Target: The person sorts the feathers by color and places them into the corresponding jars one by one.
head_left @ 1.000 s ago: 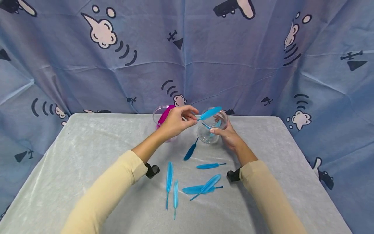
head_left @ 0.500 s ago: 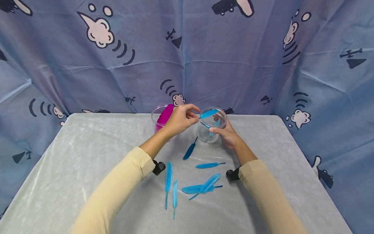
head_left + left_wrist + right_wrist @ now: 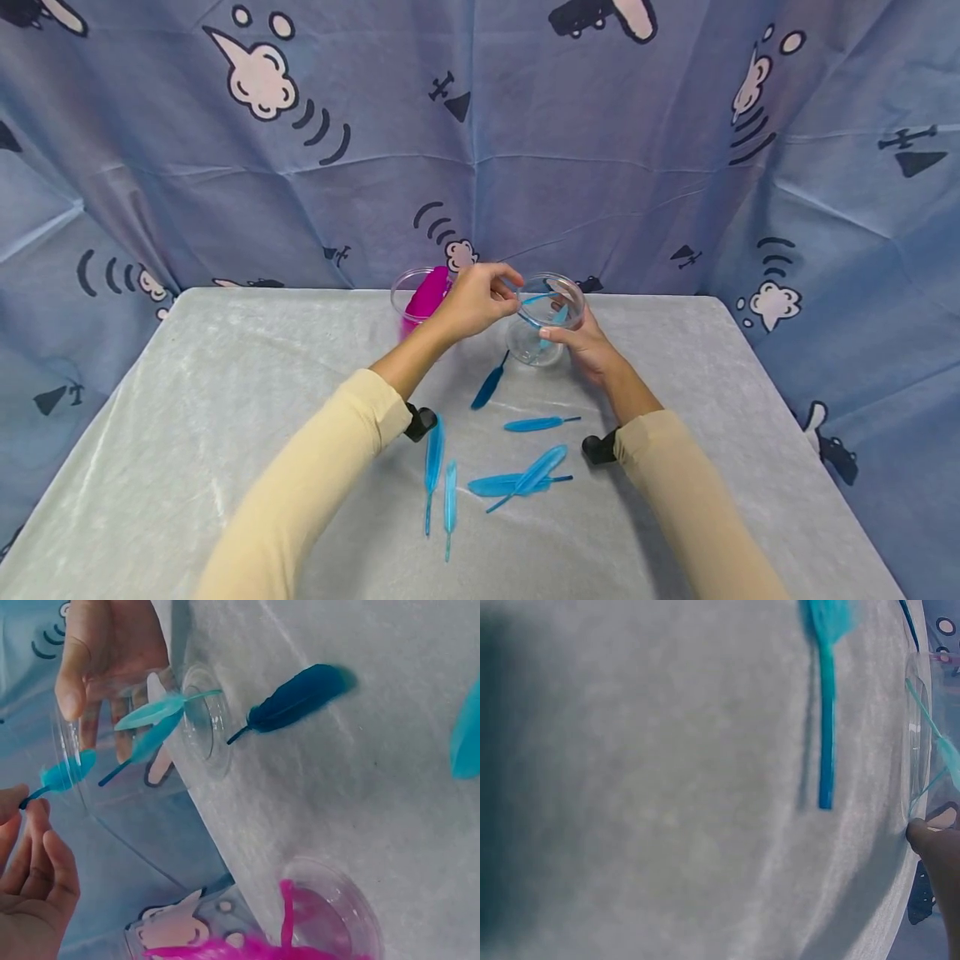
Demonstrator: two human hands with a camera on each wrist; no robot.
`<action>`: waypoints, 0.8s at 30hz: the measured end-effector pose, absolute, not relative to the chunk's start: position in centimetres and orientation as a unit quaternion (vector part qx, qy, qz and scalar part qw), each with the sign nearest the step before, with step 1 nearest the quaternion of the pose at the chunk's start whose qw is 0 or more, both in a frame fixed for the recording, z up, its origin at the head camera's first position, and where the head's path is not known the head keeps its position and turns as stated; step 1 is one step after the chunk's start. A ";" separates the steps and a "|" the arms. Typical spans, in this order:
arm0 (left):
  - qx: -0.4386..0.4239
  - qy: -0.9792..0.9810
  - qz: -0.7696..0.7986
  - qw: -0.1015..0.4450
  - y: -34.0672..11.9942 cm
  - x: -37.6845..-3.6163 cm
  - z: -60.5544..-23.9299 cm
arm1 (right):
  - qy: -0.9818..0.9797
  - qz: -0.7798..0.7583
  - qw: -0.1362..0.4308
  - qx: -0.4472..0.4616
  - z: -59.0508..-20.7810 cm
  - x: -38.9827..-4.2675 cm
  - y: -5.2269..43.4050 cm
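Note:
My right hand [image 3: 587, 347] grips a clear plastic cup [image 3: 542, 343] standing at the back middle of the table. Two blue feathers [image 3: 154, 714] lie inside it. My left hand [image 3: 480, 302] is at the cup's rim and pinches the quill of a light blue feather [image 3: 542, 297], whose vane reaches over the cup's mouth. The left wrist view has that feather [image 3: 67, 771] just inside the cup's [image 3: 202, 727] wall, its quill at my left hand's [image 3: 34, 892] fingertips, with my right hand [image 3: 105, 645] round the far side. In the right wrist view only one fingertip [image 3: 930, 841] shows beside the cup [image 3: 915, 735].
A second clear cup with pink feathers [image 3: 422, 300] stands just left of my left hand. A dark blue feather [image 3: 489, 386] and several light blue feathers [image 3: 517, 483] lie loose on the grey table cover [image 3: 225, 433] in front of the cups. A patterned blue cloth [image 3: 600, 167] hangs behind.
My left hand has moved right and down, lowering the light blue feather from above the rim into the cup's mouth. The right hand and cup have stayed put.

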State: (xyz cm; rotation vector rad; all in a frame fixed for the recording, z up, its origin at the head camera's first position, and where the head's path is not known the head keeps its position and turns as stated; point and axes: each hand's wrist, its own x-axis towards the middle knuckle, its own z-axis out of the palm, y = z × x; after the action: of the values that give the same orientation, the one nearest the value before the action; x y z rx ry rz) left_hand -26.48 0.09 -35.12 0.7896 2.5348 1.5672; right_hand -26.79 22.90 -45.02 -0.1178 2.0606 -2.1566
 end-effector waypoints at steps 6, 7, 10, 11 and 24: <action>0.242 0.836 0.491 0.025 1.0 -26.4 -35.0 | 0.692 -0.715 0.082 -0.045 -44.9 -26.7 22.9; 0.240 0.838 0.489 0.027 1.1 -26.4 -35.0 | 0.692 -0.716 0.083 -0.045 -44.9 -26.7 22.9; 0.235 0.844 0.481 0.024 1.6 -26.4 -34.9 | 0.693 -0.715 0.084 -0.045 -44.9 -26.7 22.9; 0.232 0.847 0.479 0.022 1.8 -26.4 -34.9 | 0.693 -0.715 0.084 -0.046 -44.9 -26.7 22.9; 0.212 0.845 0.490 0.004 2.4 -26.0 -35.3 | 0.690 -0.717 0.075 -0.065 -45.0 -26.7 23.0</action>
State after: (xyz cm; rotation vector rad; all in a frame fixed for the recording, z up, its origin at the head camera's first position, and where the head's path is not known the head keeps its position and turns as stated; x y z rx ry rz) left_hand -26.05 2.45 -35.28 0.6643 2.6497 1.5360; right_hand -26.68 22.95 -45.03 -0.1954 2.0690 -2.1529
